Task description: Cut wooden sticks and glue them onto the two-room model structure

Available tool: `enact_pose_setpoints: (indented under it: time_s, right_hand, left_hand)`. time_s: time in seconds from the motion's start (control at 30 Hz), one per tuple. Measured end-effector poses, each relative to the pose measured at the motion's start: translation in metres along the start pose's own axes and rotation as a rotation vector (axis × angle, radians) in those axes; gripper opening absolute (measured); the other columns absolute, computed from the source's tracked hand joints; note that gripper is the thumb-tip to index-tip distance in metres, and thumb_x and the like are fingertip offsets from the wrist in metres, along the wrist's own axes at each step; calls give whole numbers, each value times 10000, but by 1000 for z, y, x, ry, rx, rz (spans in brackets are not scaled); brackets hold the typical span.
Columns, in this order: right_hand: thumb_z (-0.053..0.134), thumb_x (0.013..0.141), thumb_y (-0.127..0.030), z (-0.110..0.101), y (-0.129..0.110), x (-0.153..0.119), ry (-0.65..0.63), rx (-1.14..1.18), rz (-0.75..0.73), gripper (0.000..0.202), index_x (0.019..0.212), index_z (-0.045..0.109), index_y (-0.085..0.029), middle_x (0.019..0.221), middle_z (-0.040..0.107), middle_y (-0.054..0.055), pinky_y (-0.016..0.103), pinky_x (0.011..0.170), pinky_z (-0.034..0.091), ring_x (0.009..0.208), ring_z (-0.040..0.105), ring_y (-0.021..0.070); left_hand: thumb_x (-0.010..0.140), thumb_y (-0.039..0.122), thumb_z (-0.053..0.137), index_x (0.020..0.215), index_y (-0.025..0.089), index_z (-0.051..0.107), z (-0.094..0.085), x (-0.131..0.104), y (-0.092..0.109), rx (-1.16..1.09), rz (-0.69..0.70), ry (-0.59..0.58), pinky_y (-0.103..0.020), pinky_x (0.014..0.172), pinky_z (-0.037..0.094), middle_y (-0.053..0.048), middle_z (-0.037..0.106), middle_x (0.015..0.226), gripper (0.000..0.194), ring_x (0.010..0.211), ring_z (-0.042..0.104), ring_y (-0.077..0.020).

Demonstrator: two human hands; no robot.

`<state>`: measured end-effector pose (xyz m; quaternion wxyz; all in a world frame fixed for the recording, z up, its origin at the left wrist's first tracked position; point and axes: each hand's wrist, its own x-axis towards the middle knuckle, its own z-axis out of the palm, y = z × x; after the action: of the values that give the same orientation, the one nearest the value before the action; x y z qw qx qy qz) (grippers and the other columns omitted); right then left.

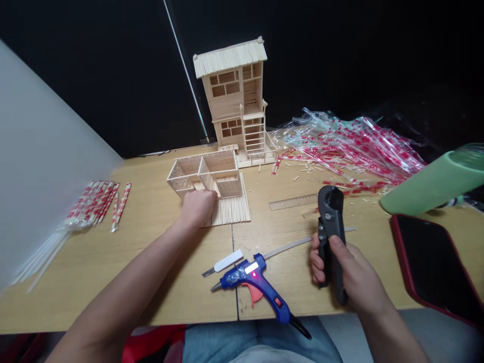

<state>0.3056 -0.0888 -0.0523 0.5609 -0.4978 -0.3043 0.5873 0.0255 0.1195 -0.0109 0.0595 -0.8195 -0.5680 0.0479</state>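
My right hand (355, 269) is wrapped round the handles of a black pipe cutter (333, 237), its hooked jaw pointing up and away from me. My left hand (198, 205) is closed at the front of a small open-topped frame made of wooden sticks (223, 174). Its fingertips are hidden, so whatever they pinch does not show. The frame has two compartments and stands on a mat of sticks (232, 209). Between my forearms lies a blue hot glue gun (251, 275) with its red light on and a glue stick in its back. Next to it is a white-handled craft knife (227, 261).
A two-storey stick house (234, 96) stands at the back. Torn red-and-clear wrappers (351, 146) and stick bits lie right of it, near a clear ruler (293, 201). A green bottle (427, 181) and phone (434, 257) are at right; wrapped chopsticks (93, 204) and glue sticks (43, 259) at left.
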Motion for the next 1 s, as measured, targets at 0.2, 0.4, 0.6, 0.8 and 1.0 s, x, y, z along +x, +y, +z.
enact_pose_setpoints:
  time_s: [0.2,0.4,0.6,0.8,1.0]
  right_hand:
    - [574,872,-660,1,0,-1,3,4,-1,451,921,554,-212,601,546,-30,270,458,465,466,521,137]
    - [570,872,-664,1,0,0,-2,-9,-5,461,921,554,-206,601,544,-29,272,458,470,465,524,136]
    - [573,871,-665,0,1,-1,2,-2,-7,459,927,549,-209,602,544,-31,274,460,472,467,526,138]
    - [574,880,-649,0,2,1,-8,20,-6,440,929,551,-213,603,542,-35,276,456,473,464,523,137]
    - [579,870,-658,1,0,0,5,22,6,453,917,551,-208,598,541,-31,270,450,468,462,523,134]
  left_hand:
    - [915,279,415,1048,201,761,-9,1,4,34,-22,-24,-368,818,474,-161,742,980,379,906,675,-294]
    - [894,277,408,1009,194,772,-11,2,7,57,-44,-24,-351,793,482,-168,742,966,391,871,672,-285]
    - [890,264,394,935,174,775,-8,3,6,58,-31,-5,-382,781,485,-189,739,936,394,858,680,-314]
    - [903,280,406,957,190,777,-7,2,3,16,-60,-4,-378,819,477,-174,737,963,386,903,678,-308]
    - [938,337,424,1068,263,765,-7,-1,4,-30,-32,7,-361,786,480,-128,751,986,372,903,691,-298]
